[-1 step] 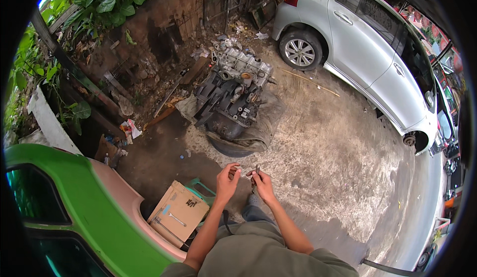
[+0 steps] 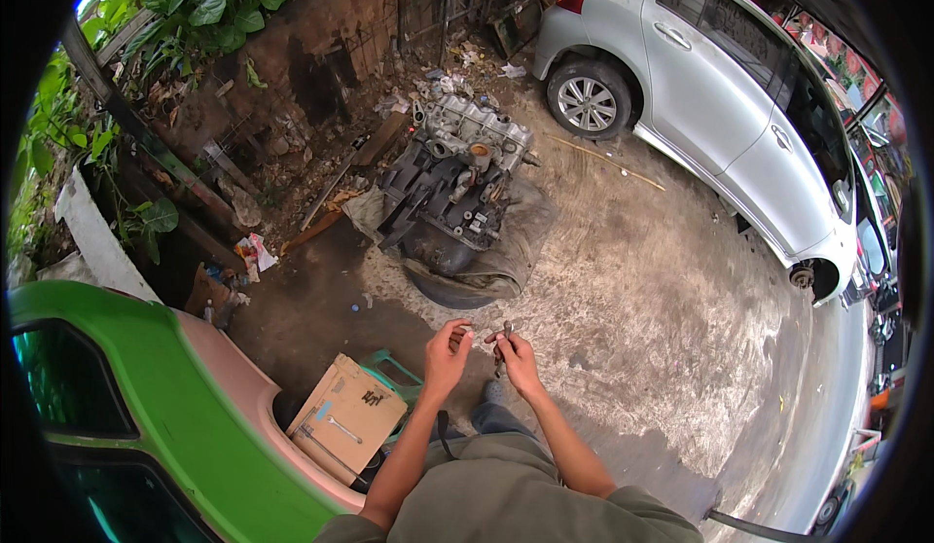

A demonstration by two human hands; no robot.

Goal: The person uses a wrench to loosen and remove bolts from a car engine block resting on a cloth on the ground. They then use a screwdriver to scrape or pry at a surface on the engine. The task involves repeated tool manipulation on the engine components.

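My left hand (image 2: 448, 356) is raised in front of my body with its fingers bent and drawn together. What it pinches, if anything, is too small to make out. Beside it, my right hand (image 2: 517, 358) is closed around a slim dark metal tool (image 2: 504, 333), whose ends stick out above and below the fingers. A small gap separates the two hands. Beyond them a bare car engine (image 2: 457, 178) rests on a dark tyre and a grimy cloth (image 2: 528, 241) on the ground.
A combination wrench (image 2: 345, 430) lies on a cardboard box (image 2: 362, 395) at my left, beside a green plastic stool (image 2: 387, 363). A green and pink car body (image 2: 209, 387) borders the left. At the right stands a silver car (image 2: 715, 120). Rubbish and planks line the back wall.
My right hand has shifted very slightly, and the tool in it sits at a slightly different angle. My left hand stays in nearly the same place.
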